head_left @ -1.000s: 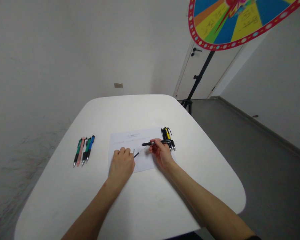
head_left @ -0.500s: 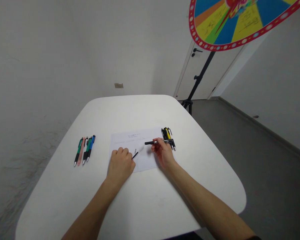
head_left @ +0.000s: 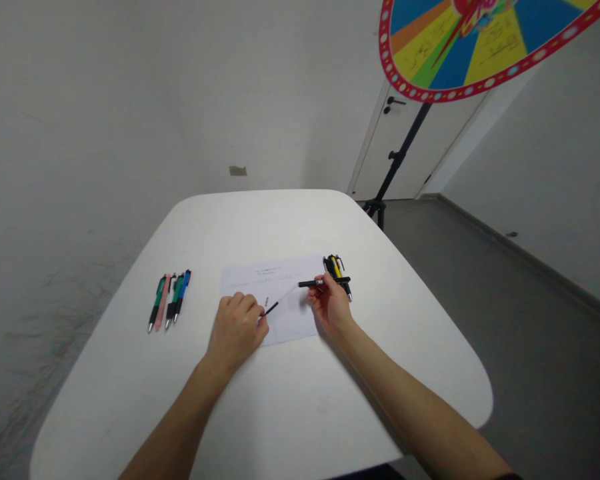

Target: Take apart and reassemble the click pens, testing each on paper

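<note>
My left hand (head_left: 240, 327) is closed, thumb and fingers pinching one end of a thin pen refill (head_left: 271, 309), dark near the fingers and translucent farther along. The refill slants up to the right, its far end meeting or just clear of the pen barrel; I cannot tell which. My right hand (head_left: 333, 307) is closed round that black pen barrel (head_left: 309, 283), held nearly level above the paper. Beneath both hands lies a white sheet of paper (head_left: 293, 327) with faint writing. A small dark piece (head_left: 267, 302), too small to name, rests on it.
Several pens (head_left: 170, 300) in green, pink, white and blue lie side by side on the left of the white table (head_left: 260, 413). More black and yellow pens (head_left: 336, 267) lie just beyond my right hand. A colourful wheel (head_left: 460, 60) on a stand rises behind the table.
My hands have drawn slightly apart, the left going left and the right going right with the pen barrel. More of the translucent refill shows between them.
</note>
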`<act>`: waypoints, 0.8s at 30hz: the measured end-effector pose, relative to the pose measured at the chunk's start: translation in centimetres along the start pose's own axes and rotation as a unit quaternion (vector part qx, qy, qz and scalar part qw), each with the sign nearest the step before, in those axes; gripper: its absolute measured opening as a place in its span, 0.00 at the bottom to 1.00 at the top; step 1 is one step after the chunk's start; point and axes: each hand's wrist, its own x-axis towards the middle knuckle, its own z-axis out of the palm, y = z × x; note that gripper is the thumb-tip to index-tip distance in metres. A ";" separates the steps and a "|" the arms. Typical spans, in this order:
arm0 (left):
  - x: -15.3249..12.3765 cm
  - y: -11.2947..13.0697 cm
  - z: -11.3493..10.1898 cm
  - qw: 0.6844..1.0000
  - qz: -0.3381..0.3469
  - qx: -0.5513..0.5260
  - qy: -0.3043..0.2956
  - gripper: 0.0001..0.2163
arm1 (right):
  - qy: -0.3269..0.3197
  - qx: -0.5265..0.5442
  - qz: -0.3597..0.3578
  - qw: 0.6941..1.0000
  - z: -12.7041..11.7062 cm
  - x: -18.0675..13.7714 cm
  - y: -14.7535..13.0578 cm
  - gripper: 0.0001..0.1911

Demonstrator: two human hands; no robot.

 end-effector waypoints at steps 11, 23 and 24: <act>0.2 -0.3 -0.2 0.996 0.054 0.069 -0.003 0.04 | -0.049 -0.066 -0.064 0.995 -0.3 0.1 0.1 0.15; 0.6 0.6 -0.2 0.992 0.059 -0.006 0.111 0.03 | -0.120 -0.126 -0.024 0.984 0.0 -0.9 0.8 0.20; 0.6 0.8 -0.1 0.991 0.054 -0.019 0.121 0.03 | -0.139 -0.130 -0.010 0.982 0.0 -1.1 0.9 0.20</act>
